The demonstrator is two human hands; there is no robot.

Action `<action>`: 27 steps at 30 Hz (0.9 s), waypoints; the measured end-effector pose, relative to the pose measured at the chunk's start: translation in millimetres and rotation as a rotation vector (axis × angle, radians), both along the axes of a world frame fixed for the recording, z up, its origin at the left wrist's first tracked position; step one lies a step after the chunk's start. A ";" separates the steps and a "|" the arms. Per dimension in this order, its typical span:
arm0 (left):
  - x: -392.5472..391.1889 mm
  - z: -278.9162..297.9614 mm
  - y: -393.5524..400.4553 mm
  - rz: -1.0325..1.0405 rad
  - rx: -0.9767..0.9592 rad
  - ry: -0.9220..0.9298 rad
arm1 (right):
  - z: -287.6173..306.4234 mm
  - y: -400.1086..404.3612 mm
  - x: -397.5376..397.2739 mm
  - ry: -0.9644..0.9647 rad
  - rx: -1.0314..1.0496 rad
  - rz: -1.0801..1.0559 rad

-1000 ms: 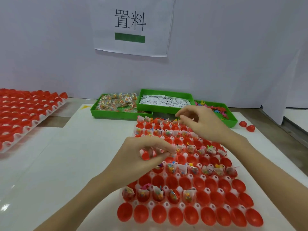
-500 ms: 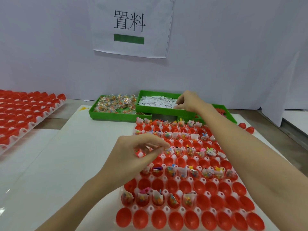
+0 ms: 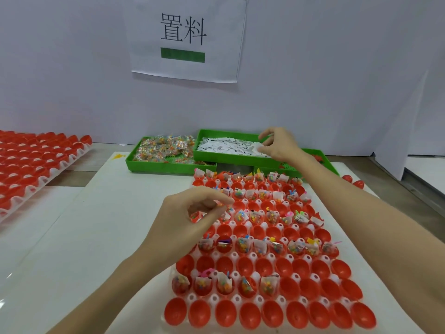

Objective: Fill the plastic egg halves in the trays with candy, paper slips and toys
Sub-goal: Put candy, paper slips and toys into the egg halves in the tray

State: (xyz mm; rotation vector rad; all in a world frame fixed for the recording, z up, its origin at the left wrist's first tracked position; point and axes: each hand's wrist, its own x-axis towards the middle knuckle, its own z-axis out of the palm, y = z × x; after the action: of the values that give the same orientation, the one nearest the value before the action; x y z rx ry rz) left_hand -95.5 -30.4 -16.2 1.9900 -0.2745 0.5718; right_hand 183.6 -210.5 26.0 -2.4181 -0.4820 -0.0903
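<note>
A white tray (image 3: pixel 237 297) of red egg halves (image 3: pixel 245 314) lies in front of me. Alternate rows hold candy packets, paper slips and small toys; the rows between them are bare. My left hand (image 3: pixel 185 220) hovers over the tray's left side with curled fingers, pinching something small and colourful at its fingertips. My right hand (image 3: pixel 279 145) reaches into the middle green bin (image 3: pixel 231 159) of white paper slips (image 3: pixel 224 147) and pinches a slip. The green candy bin (image 3: pixel 154 165) with wrapped candy (image 3: pixel 163 148) stands left of it. A green toy bin (image 3: pixel 330 165) is mostly behind my right arm.
A second tray of red egg halves (image 3: pixel 31 162) lies at the far left. Two loose red halves (image 3: pixel 354 180) sit right of the bins. A paper sign (image 3: pixel 187 37) hangs on the white back wall. A white partition (image 3: pixel 404 141) stands at right.
My right hand has gone from above the tray's far rows up to the slip bin and now pinches a slip. My left hand stays over the tray's left side.
</note>
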 end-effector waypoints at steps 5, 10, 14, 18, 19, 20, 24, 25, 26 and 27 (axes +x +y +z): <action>-4.8 5.4 -5.4 -0.023 -0.219 0.088 | 15.0 -19.4 -40.8 0.019 0.331 -0.008; -10.0 9.7 -14.9 -0.028 -0.352 0.175 | 23.7 -42.5 -128.7 0.171 0.500 0.216; -13.5 11.3 -21.5 -0.037 -0.320 0.142 | 9.7 -53.9 -180.9 0.230 0.448 0.358; -14.9 9.7 -24.7 -0.010 -0.186 0.086 | -6.7 -53.3 -198.8 0.108 0.391 0.388; -14.8 9.0 -25.0 0.005 -0.151 0.072 | -9.2 -53.1 -201.2 0.081 0.364 0.392; -14.6 8.7 -25.3 0.013 -0.129 0.058 | -11.0 -52.7 -203.5 0.061 0.337 0.400; -13.8 7.8 -25.3 -0.015 -0.080 0.017 | -15.3 -51.1 -214.0 -0.051 0.233 0.461; -13.5 7.7 -25.7 -0.035 -0.072 0.019 | -15.7 -50.1 -216.5 -0.078 0.208 0.472; -13.3 7.6 -26.1 -0.052 -0.064 0.018 | -16.1 -49.1 -218.8 -0.101 0.194 0.482; -13.2 7.6 -26.5 -0.057 -0.059 0.011 | -16.2 -48.1 -220.8 -0.119 0.190 0.489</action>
State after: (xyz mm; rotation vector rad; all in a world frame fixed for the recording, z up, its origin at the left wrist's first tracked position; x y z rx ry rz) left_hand -108.7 -56.9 -8.6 1.9219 -0.3032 0.5271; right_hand -37.2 -258.5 9.8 -2.0563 -1.0541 -0.0635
